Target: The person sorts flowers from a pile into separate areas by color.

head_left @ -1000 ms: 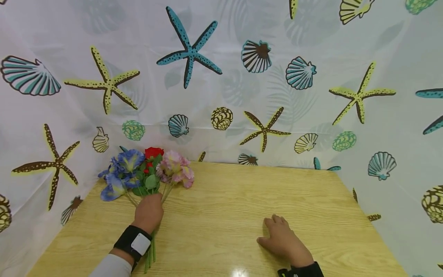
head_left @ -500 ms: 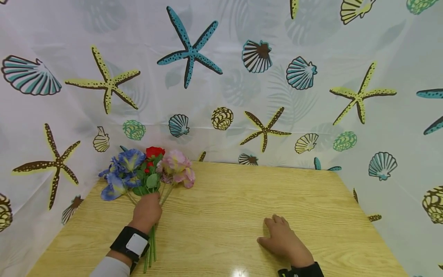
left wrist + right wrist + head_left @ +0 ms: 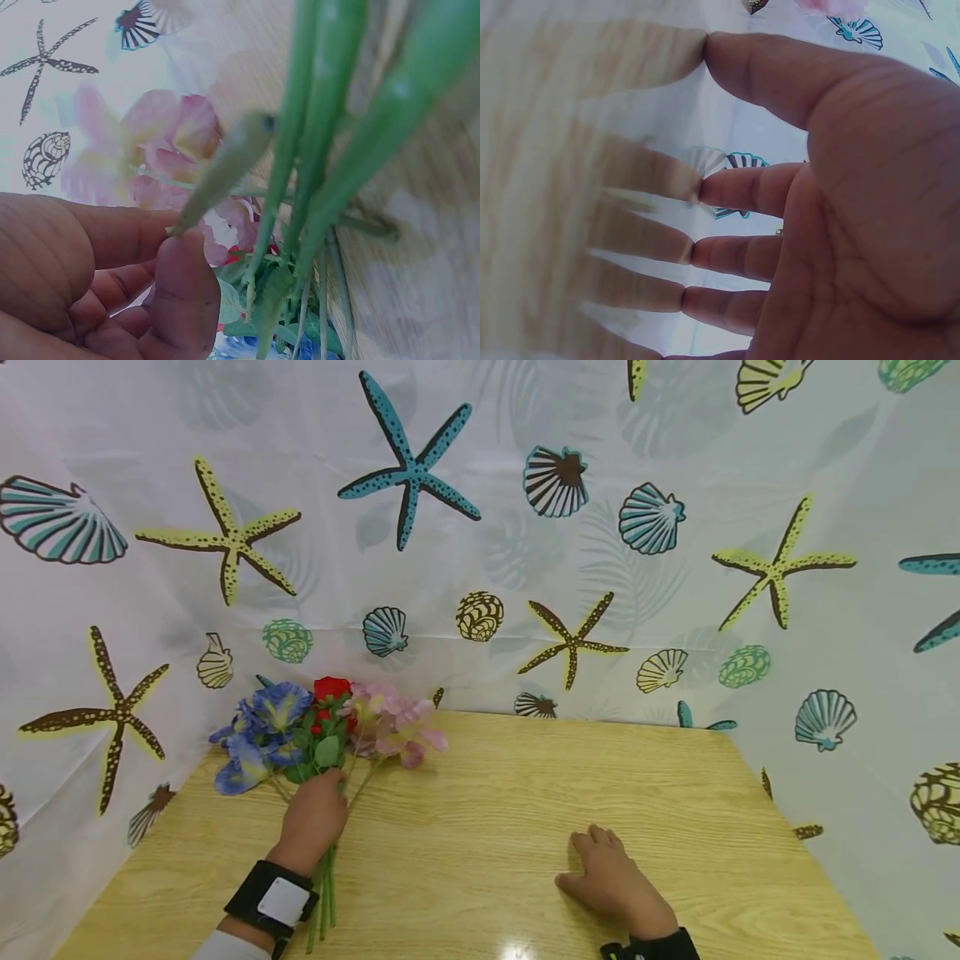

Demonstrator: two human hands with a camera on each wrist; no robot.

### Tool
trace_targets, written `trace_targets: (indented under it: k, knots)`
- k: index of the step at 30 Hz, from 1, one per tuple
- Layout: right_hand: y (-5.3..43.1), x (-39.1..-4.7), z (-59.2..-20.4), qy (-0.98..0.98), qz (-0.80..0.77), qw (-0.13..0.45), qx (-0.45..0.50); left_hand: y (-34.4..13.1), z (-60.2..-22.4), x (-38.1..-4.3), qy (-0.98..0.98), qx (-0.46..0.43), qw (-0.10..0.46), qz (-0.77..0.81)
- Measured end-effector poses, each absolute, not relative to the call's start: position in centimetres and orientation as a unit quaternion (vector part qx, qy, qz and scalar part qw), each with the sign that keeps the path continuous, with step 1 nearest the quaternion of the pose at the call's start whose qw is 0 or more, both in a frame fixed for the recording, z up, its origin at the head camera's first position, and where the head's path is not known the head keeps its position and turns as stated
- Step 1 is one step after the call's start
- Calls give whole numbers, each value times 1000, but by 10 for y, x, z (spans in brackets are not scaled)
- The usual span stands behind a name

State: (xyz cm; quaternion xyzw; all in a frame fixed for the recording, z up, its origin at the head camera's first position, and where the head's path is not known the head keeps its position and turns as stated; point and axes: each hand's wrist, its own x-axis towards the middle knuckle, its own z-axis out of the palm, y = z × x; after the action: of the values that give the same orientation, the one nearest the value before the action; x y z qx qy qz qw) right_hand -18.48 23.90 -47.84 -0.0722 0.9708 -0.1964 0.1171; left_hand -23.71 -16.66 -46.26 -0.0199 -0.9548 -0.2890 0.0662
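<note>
A bunch of artificial flowers lies on the table at the left of the head view: blue irises (image 3: 279,710), a red rose (image 3: 332,688) with green leaves, and pink flowers (image 3: 401,727). Over the stems (image 3: 324,897), my left hand (image 3: 315,818) pinches one thin flower stem (image 3: 221,176) between thumb and forefinger, as the left wrist view shows. Thicker green stems (image 3: 322,97) run beside it, outside the pinch. Which bloom the pinched stem carries, I cannot tell. My right hand (image 3: 611,885) rests on the table, fingertips touching the surface, fingers spread and holding nothing.
The wood-grain table (image 3: 480,827) stretches between and beyond both hands. A white curtain (image 3: 487,552) printed with starfish and shells hangs along the back and both sides. Black bands are on both wrists, the left one (image 3: 273,897) with a white box.
The pink flowers have spread to the right, away from the rose. My left hand has moved slightly up and left in the head view, and its grip has loosened to a pinch. The right hand stays put.
</note>
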Motion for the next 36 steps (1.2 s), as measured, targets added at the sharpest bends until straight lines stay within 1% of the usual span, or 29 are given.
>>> trace_targets:
  k: [6, 10, 14, 20, 25, 29, 33, 36]
  knots:
    - [236, -186, -481, 973, -187, 114, -71, -164, -457, -232, -952, -26, 101, -286]
    - [235, -187, -482, 974, -182, 112, -73, -157, -452, -230, -948, -26, 108, -297]
    - [234, -188, -482, 973, -186, 116, -72, -149, -448, -228, -943, -30, 94, -317]
    - [233, -190, -484, 972, -191, 115, -74, -144, -447, -225, -934, -32, 49, -353]
    - [231, -190, -483, 973, -194, 103, -74, -140, -450, -222, -921, -39, 45, -384]
    - [229, -188, -480, 974, -196, 85, -67, -130, -454, -219, -914, -40, 45, -402]
    - [224, -188, -471, 975, -206, 45, -65, -117, -452, -214, -907, -49, 53, -415]
    - [217, -189, -461, 967, -243, 9, -72, -109, -449, -210, -901, -55, 61, -425]
